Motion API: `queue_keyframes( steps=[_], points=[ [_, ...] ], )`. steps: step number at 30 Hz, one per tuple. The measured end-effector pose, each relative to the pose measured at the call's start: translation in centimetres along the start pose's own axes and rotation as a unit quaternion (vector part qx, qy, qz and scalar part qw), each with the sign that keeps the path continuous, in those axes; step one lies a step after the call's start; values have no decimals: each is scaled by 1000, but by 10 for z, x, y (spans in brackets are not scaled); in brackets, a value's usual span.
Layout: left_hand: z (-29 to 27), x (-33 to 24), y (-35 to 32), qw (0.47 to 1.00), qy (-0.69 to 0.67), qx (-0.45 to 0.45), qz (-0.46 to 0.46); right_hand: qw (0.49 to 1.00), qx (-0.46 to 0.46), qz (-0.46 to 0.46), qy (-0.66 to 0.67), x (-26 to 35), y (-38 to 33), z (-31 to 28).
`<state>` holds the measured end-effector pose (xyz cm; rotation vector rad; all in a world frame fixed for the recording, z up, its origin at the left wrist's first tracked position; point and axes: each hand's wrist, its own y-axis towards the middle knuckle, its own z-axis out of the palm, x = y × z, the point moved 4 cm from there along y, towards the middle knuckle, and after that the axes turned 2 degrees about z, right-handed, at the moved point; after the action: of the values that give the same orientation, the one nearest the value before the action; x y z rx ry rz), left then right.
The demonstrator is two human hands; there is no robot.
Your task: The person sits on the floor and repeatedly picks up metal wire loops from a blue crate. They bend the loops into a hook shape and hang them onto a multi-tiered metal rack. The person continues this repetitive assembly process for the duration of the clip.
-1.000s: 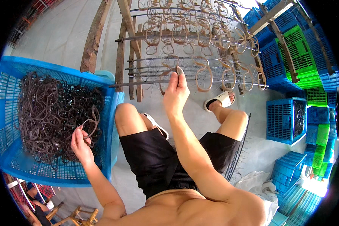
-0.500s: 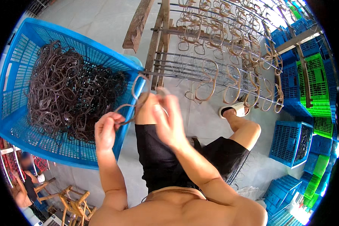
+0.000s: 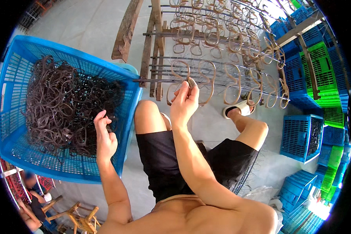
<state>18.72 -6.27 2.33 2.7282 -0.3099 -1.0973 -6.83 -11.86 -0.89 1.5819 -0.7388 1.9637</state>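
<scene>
My right hand (image 3: 185, 101) pinches a translucent brown eyeglass frame (image 3: 174, 64) at the end of a thin rod on the rack. The frame hangs upright, one rim above my fingers and the other partly hidden behind them. Just right of it hangs another brown eyeglass frame (image 3: 214, 74). Over the right side of a big blue basket (image 3: 72, 177), my left hand (image 3: 106, 136) has its fingers loosely bent and apart, with nothing visible in them. Below it, a tangled heap of dark eyeglass frames (image 3: 52, 105) fills much of the basket.
A wooden rack (image 3: 148, 50) carries rows of hanging frames ahead. Blue and green crates (image 3: 319, 72) are stacked at the right, and a smaller blue crate (image 3: 300, 136) stands on the floor. Bamboo stools (image 3: 84, 218) and another person (image 3: 35, 204) are at the lower left.
My right hand has brought the eyeglass frame forward to the rack's rod. My left hand has let go of it and stays over the basket's side. The view has shifted slightly.
</scene>
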Motion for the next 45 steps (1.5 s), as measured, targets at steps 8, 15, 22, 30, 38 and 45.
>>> queue_keyframes(
  steps=[8,15,22,30,38,45],
  points=[
    [-17,36,-14,991,41,-51,-118,992,-15,2,122,-12,7,18],
    [-21,45,-19,961,13,-82,-263,986,10,42,163,-8,14,26],
    [-17,46,-19,951,-28,-91,-295,995,84,28,53,-1,8,35],
    [-14,47,-16,952,-62,-116,-277,996,60,-43,-59,-13,3,41],
    [-14,46,-18,954,-69,-119,-268,999,27,-13,37,-20,1,53],
    [-15,50,-21,958,-61,-112,-256,998,-21,29,44,-18,-1,60]
  ],
)
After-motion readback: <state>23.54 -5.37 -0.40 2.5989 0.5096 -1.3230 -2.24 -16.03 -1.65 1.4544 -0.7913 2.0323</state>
